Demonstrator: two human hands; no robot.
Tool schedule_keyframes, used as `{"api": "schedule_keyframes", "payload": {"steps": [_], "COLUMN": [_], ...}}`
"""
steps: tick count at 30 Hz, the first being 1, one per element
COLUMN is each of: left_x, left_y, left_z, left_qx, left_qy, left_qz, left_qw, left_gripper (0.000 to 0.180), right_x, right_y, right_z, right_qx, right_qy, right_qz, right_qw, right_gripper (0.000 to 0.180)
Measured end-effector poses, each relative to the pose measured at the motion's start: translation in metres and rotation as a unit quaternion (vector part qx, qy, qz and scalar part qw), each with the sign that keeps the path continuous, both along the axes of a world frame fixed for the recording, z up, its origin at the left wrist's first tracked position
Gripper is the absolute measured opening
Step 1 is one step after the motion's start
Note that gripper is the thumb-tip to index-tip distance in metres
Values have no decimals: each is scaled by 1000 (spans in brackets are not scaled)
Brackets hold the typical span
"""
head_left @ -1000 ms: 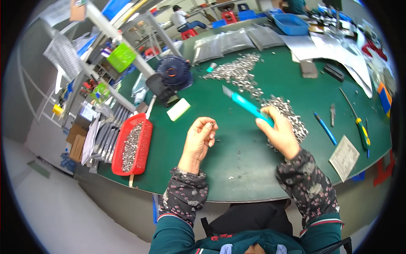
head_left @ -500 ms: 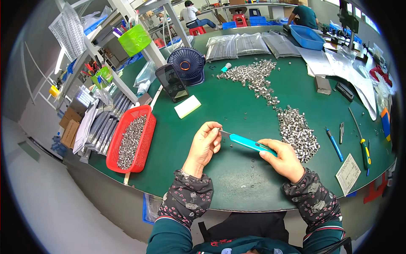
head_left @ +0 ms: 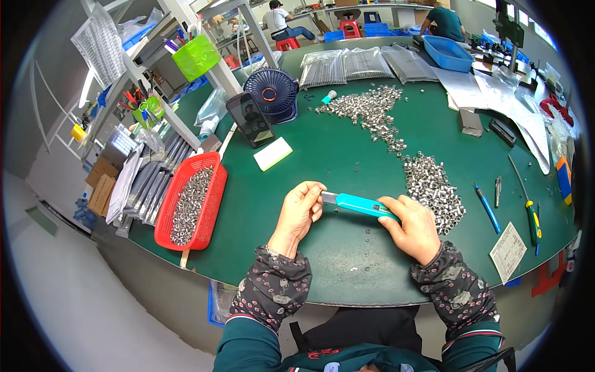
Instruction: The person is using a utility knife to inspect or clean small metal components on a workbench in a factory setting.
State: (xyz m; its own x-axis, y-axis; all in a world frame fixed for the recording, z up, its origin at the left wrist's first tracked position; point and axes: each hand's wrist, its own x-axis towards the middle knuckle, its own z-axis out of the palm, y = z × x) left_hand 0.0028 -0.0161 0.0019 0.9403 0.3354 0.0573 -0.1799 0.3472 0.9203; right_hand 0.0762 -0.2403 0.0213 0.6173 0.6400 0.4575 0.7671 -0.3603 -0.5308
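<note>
Over green table [head_left: 347, 155]: 2 hands, 1 turquoise cutter [head_left: 359, 204], 2 metal-part piles.

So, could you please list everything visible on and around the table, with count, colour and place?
knife: one, turquoise, held between both hands
metal parts: many, silver, heaps right of the hands and further back
basket: one, red, table's left edge, holds metal parts
fan: one, dark blue, back left
phone: one, black, propped before the fan
pad: one, white, near the phone
screwdriver: one, yellow-green, far right
left hand: at the blade end
right hand: grips the handle
</note>
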Motion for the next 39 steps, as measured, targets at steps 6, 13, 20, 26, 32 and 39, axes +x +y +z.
{"api": "schedule_keyframes", "payload": {"steps": [6,13,20,26,32,39], "left_x": [1,2,0,2,3,3], "left_y": [-1,0,1,-1,-1,0], "left_z": [0,-1,-3,0,2,3], "left_qx": [7,30,14,-26,-3,-37], "left_qy": [11,31,57,59,40,24], "left_qz": [11,17,4,-8,41,42], "left_qw": [1000,999,998,998,998,998], "left_gripper": [20,24,28,31,19,14], "right_x": [-1,-2,-1,7,12,11], "right_y": [1,2,2,-2,-1,-2], "right_z": [2,4,4,4,6,2], "right_qx": [-1,-14,1,58,65,28], "right_qy": [-69,-110,-133,-104,-151,-112], "right_qz": [-16,-24,-9,-68,-94,-75], "right_qw": [997,994,991,991,982,990], "right_gripper": [27,29,31,31,34,32]}}
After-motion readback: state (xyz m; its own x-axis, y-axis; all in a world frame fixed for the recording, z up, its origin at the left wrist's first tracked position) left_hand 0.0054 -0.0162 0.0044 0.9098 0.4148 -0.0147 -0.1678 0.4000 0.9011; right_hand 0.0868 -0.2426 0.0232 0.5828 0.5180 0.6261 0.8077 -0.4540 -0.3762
